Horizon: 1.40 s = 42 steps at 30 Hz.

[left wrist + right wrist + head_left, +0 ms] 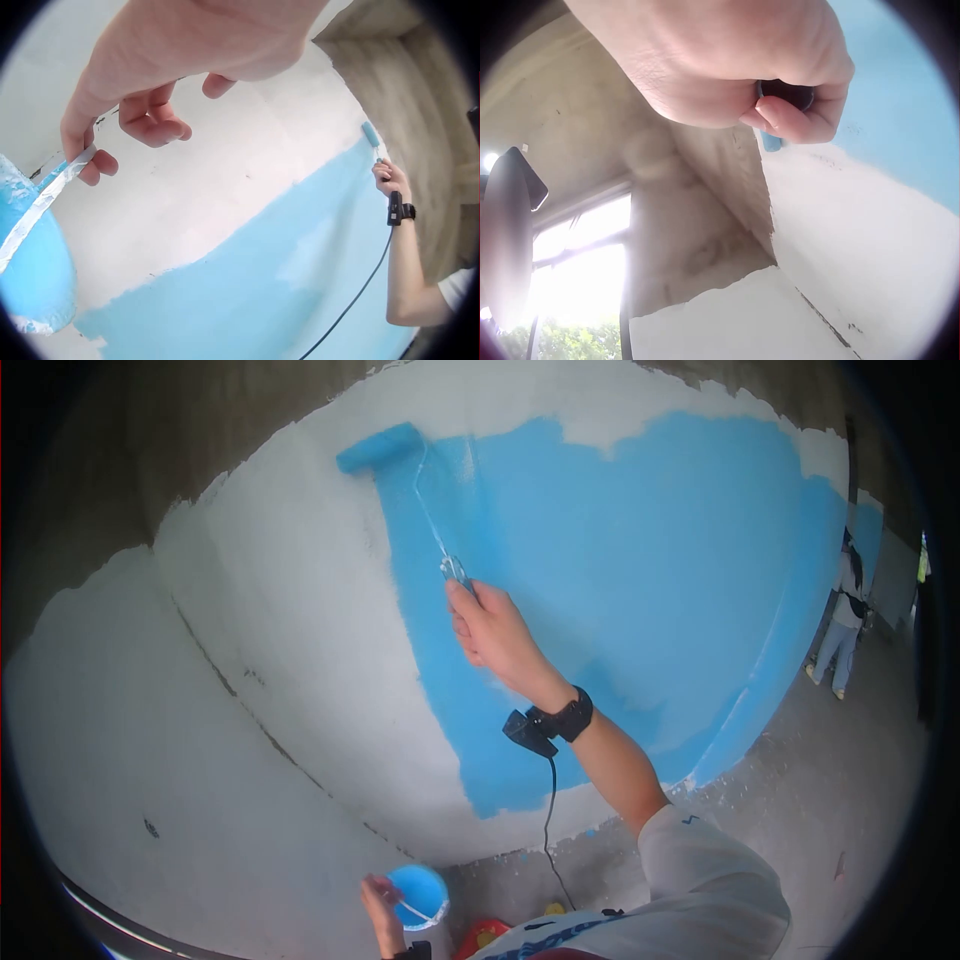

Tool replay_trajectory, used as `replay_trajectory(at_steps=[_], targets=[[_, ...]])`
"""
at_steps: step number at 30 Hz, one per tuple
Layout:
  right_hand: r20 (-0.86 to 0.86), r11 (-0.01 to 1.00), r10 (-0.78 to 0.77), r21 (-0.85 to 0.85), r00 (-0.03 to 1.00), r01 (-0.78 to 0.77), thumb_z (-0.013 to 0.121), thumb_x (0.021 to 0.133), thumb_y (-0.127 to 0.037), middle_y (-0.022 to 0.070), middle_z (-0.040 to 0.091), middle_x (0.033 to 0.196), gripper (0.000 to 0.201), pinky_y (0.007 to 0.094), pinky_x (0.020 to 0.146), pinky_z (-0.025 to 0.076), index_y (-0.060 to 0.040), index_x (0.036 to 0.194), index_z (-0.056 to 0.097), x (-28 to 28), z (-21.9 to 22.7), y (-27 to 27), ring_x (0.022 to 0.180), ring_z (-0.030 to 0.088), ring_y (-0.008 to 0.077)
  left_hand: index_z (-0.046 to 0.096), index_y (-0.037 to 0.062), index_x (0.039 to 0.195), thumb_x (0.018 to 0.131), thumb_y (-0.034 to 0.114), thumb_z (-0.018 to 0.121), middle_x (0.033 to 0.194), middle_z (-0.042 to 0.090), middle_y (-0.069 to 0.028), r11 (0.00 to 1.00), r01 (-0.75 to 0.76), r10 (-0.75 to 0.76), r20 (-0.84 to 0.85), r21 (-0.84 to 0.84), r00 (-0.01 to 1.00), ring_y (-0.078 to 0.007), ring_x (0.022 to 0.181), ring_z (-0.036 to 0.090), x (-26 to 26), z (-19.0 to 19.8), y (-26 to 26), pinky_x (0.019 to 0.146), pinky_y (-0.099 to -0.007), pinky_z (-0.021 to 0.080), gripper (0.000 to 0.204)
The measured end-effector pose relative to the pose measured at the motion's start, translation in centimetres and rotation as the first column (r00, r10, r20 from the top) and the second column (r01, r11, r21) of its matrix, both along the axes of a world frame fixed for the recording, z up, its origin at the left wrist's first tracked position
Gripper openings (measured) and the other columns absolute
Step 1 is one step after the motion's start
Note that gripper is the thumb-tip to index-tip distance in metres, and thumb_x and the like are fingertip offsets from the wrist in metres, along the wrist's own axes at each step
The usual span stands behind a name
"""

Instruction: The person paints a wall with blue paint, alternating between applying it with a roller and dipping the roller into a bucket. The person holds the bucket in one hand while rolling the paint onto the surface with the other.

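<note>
My right hand (505, 640) grips the handle of a paint roller, its thumb lying along the grip. The blue roller head (380, 448) rests at the upper left edge of the blue paint (640, 540), partly over white wall. In the right wrist view my fingers curl round the dark handle end (786, 94), and a bit of the roller (771, 141) shows behind. Low down, my left hand (382, 905) holds the bucket (420, 890) by its white-smeared handle. The left wrist view shows that handle (45, 202) pinched between finger and thumb, with blue paint inside the bucket.
White wall (300, 610) meets a second white wall at a cracked corner on the left. Bare brown-grey plaster lies above. A person (845, 610) stands at the far right. A black cable (548, 825) hangs from my right wrist. A red object (482, 937) is below.
</note>
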State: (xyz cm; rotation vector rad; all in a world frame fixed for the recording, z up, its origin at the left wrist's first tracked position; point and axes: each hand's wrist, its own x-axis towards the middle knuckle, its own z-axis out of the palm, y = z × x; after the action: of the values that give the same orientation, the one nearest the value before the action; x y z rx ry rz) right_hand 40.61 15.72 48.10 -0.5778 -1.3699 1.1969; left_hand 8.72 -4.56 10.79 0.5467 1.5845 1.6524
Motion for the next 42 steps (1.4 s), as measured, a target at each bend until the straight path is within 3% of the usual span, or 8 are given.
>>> replay_trajectory(at_steps=[6,8,10,26,28,36,39,42], targets=[[0.03,0.998,-0.067,0.024,0.997,0.066,0.049,0.106,-0.037,-0.0071,0.036,0.064,0.038,0.0239,0.042,0.025,-0.0123,0.079,0.038,-3.3,0.7,1.3,0.05,0.03,0.0036,0.057,0.0051,0.082,0.099,0.045,0.044,0.074,0.057,-0.0063,0.997,0.071,-0.072,0.024,0.023,0.997,-0.0228,0.065,0.059,-1.1,-0.1,0.5,0.058,-0.0343,0.048,0.046],[0.047,0.993,-0.115,0.033,0.992,0.113,0.048,0.106,-0.036,-0.0069,0.036,0.063,0.039,0.0246,0.041,0.025,-0.0126,0.078,0.037,-4.6,-1.9,1.8,0.049,0.031,0.004,0.057,0.0048,0.083,0.1,0.045,0.043,0.075,0.057,-0.0065,0.997,0.082,-0.082,0.047,0.002,0.996,-0.0232,0.065,0.059,-0.9,0.1,0.7,0.058,-0.0345,0.048,0.045],[0.124,0.98,-0.185,0.099,0.975,0.174,0.048,0.106,-0.037,-0.0007,0.045,0.062,0.042,0.0321,0.051,0.038,-0.0049,0.08,0.044,-5.5,-5.2,2.7,0.055,0.041,0.01,0.052,0.0071,0.079,0.096,0.049,0.045,0.069,0.051,-0.0062,0.997,0.08,-0.079,0.018,-0.025,0.997,-0.0254,0.063,0.056,-0.9,0.1,1.2,0.06,-0.0378,0.047,0.045],[0.271,0.917,-0.36,-0.075,0.893,0.392,0.049,0.106,-0.026,0.0055,0.045,0.063,0.03,0.0357,0.056,0.04,-0.0016,0.088,0.048,-9.8,-23.2,-0.8,0.057,0.042,0.014,0.061,0.0043,0.083,0.097,0.045,0.048,0.075,0.059,-0.0066,0.991,0.131,-0.127,0.092,-0.038,0.988,-0.0216,0.067,0.059,-3.9,-2.5,1.2,0.059,-0.035,0.048,0.045],[0.284,0.867,-0.497,0.133,0.82,0.48,0.049,0.106,-0.026,0.0071,0.045,0.063,0.03,0.0368,0.055,0.04,-0.0008,0.089,0.049,-9.9,-21.6,-0.3,0.058,0.042,0.0149,0.055,0.0077,0.08,0.095,0.052,0.046,0.07,0.053,-0.005,0.99,0.126,-0.125,0.026,-0.06,0.992,-0.0219,0.067,0.057,-3.8,-2.2,1.3,0.062,-0.0356,0.047,0.048],[0.255,0.901,-0.435,0.122,0.864,0.417,0.047,0.106,-0.03,0.0079,0.042,0.062,0.038,0.0384,0.056,0.038,0.0009,0.084,0.047,-10.4,-8.9,3.4,0.058,0.038,0.0163,0.055,0.0079,0.08,0.095,0.053,0.046,0.071,0.055,-0.0049,0.985,0.159,-0.159,0.005,-0.069,0.987,-0.0217,0.068,0.058,-4.5,-1.5,1.4,0.062,-0.0355,0.047,0.048],[0.213,0.886,-0.454,0.209,0.865,0.414,0.045,0.107,-0.032,-0.0014,0.04,0.06,0.038,0.033,0.05,0.036,-0.0042,0.081,0.046,-10.9,-6.7,4.3,0.054,0.039,0.0097,0.056,0.0077,0.081,0.095,0.052,0.046,0.072,0.056,-0.0051,0.985,0.15,-0.15,0.008,-0.088,0.989,-0.0223,0.068,0.058,-4.5,-1.9,1.7,0.063,-0.0356,0.047,0.048],[0.173,0.91,-0.412,0.126,0.895,0.395,0.048,0.106,-0.03,0.008,0.04,0.061,0.039,0.0382,0.055,0.036,0.001,0.084,0.047,-11.5,-7.1,4.3,0.057,0.037,0.0158,0.057,0.0074,0.082,0.095,0.052,0.046,0.073,0.056,-0.0054,0.985,0.127,-0.126,0.018,-0.112,0.992,-0.0225,0.068,0.058,-4.5,-2.4,1.5,0.063,-0.0352,0.047,0.047]])
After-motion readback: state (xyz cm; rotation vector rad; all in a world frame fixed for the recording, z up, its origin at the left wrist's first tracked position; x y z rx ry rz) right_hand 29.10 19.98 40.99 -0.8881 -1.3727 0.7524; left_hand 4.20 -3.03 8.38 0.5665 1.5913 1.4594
